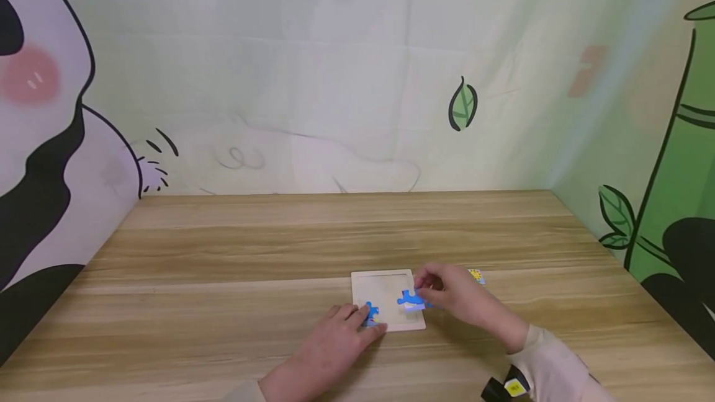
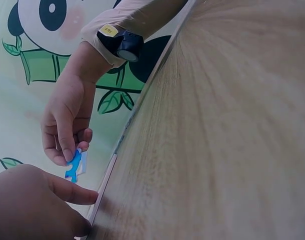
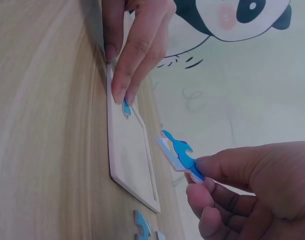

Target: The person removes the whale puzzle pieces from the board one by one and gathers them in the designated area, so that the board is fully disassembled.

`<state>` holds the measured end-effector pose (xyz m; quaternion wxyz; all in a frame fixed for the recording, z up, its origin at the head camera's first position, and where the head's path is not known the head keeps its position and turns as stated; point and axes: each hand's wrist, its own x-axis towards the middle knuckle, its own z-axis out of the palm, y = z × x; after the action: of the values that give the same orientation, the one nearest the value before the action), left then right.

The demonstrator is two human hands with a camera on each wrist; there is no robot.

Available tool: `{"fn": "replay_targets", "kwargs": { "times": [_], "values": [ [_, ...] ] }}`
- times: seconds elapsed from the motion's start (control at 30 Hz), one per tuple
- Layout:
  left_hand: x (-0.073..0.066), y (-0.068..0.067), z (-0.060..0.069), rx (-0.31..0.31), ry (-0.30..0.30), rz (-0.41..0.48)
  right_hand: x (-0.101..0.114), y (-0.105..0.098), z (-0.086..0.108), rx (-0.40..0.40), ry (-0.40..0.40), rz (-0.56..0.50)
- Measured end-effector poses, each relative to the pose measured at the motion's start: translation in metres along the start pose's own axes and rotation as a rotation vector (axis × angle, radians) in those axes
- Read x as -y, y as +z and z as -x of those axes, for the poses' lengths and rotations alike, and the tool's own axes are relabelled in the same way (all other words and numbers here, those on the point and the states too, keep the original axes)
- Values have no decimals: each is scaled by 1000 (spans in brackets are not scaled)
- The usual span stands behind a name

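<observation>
A pale wooden puzzle tray (image 1: pixel 360 284) lies on the table. In its near left corner sits a blue puzzle piece (image 1: pixel 372 310). My left hand (image 1: pixel 329 346) rests at that corner, its extended fingers touching the piece and the tray's edge. Above the tray's right side, my right hand (image 1: pixel 466 299) pinches another blue puzzle piece (image 3: pixel 180 152) with a straight white edge between thumb and fingers. The right wrist view shows this held piece tilted and apart from the tray. The left wrist view has it in the right hand's fingertips too.
Beyond the right hand lies a yellow-patterned puzzle piece (image 1: pixel 476 275), partly hidden. Beside the tray, the right wrist view shows a loose blue piece (image 3: pixel 142 225). The wooden table (image 1: pixel 223 303) meets a printed wall cloth (image 1: pixel 279 110) at the back.
</observation>
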<state>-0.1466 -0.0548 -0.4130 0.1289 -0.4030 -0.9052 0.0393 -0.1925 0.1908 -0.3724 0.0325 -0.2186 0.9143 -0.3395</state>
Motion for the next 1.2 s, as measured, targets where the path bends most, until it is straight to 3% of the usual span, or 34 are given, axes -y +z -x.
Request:
{"fn": "replay_targets", "kwargs": {
  "times": [0.67,0.93,1.2],
  "values": [
    [1,4,-1,-42,-8,9,-19,-26,25,37,-8,29],
    [0,8,-2,-85,-39,55,-25,-33,34,56,17,7],
    [-1,4,-3,-49,-38,79,-28,-36,42,93,39,-3]
  ]
}}
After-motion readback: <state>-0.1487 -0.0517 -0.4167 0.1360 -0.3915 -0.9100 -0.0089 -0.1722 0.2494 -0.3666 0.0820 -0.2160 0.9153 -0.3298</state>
